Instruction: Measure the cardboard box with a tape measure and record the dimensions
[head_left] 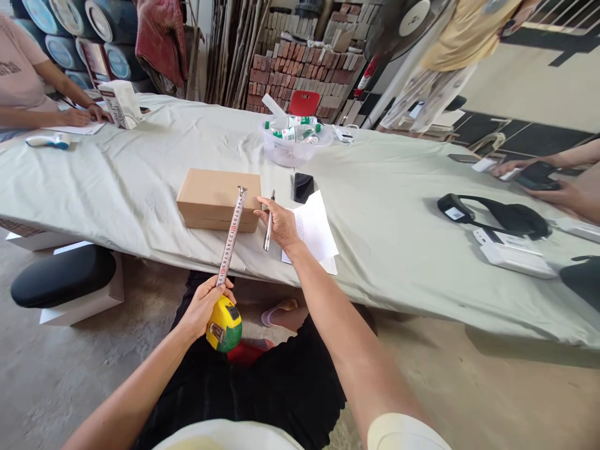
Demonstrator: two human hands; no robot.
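Observation:
My left hand (205, 304) is closed around a yellow and green tape measure (224, 325), held over my lap below the table edge. Its blade (231, 235) is pulled out and slants up to a flat brown cardboard box (212, 195) on the table, its hook tip over the box's right part. My right hand (280, 222) rests by the box's right end and grips a silver pen (269, 222), forefinger stretched toward the blade tip. White paper sheets (315, 229) lie under and right of that hand. A black phone (302, 186) lies just behind the paper.
A pale green cloth (389, 206) covers the long table. A clear tub with bottles (295, 139) stands behind the box. Black headgear (497, 215) and white devices (513, 255) lie right. Other people's hands rest at far left (75, 116) and right (553, 181). A black stool (63, 275) stands left.

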